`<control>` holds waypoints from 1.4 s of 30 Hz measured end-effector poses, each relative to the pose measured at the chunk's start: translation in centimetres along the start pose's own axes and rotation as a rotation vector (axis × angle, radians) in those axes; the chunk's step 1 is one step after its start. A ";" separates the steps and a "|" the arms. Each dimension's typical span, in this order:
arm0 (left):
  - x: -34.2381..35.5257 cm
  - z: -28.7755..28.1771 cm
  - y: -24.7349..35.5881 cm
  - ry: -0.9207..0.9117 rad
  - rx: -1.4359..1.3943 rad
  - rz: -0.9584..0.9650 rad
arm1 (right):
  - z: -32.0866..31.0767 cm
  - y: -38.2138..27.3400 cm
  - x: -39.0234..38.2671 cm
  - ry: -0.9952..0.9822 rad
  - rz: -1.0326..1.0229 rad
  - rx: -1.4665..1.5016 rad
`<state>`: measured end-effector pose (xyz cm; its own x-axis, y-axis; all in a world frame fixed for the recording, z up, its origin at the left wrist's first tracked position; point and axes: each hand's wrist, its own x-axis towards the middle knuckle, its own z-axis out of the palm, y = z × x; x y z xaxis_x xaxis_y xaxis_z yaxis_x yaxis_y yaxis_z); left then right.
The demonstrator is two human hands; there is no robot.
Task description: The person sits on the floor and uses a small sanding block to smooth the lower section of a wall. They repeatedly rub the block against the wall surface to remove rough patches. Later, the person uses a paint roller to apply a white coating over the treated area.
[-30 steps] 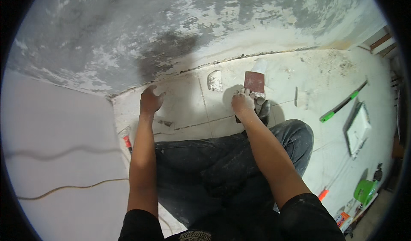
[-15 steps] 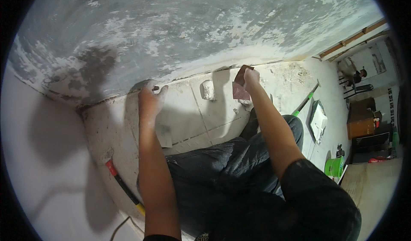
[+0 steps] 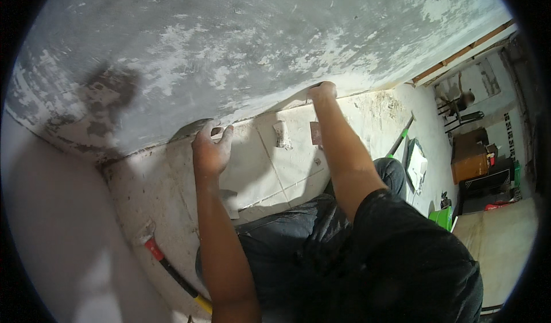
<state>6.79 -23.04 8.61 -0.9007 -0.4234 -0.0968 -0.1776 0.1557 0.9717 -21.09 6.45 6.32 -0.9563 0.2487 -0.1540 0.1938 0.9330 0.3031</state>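
Observation:
My left hand [image 3: 211, 151] reaches to the foot of the patchy grey wall [image 3: 229, 41], thumb and fingers apart, fingertips at the wall's lower edge. It grips nothing that I can see. Further right, my right hand [image 3: 323, 90] is closed and pressed low against the wall. A dark edge of brown sandpaper [image 3: 314, 86] shows beside its fingers; the hand hides most of the sheet. A reddish-brown piece of sandpaper [image 3: 315, 133] lies on the floor, partly behind my right forearm. Between my hands lies a whitish, crumpled piece [image 3: 282, 134], its kind unclear.
On the tiled floor [image 3: 258, 179] at left lies a long tool with a red, black and yellow handle [image 3: 178, 277]. To the right are a green-handled tool [image 3: 400, 138], a tray with white material [image 3: 417, 165] and a green bucket [image 3: 441, 218]. A person [image 3: 464, 100] is far right.
My right hand has moved up against the wall with the brown sandpaper, which is now mostly hidden. My left hand has its fingers spread lower on the wall edge. The view has shifted slightly.

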 end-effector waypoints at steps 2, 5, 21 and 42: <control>1.1 0.5 -0.6 0.019 -0.017 0.074 | 2.1 -1.7 0.0 0.020 -0.054 -0.227; 1.6 0.8 0.5 0.038 -0.035 0.080 | 2.9 -3.2 0.4 0.042 -0.158 -0.755; 1.1 0.2 0.7 0.004 -0.132 0.021 | 0.0 -2.3 -3.3 -0.488 -1.083 -3.542; 1.4 -0.2 0.5 0.059 -0.091 0.030 | -0.6 -8.2 -8.8 -0.318 -1.299 -3.544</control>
<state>5.54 -23.72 8.96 -0.8796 -0.4722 -0.0572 -0.1120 0.0889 0.9897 -14.38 -3.50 5.76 -0.5591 0.6544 -0.5091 0.0452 -0.5891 -0.8068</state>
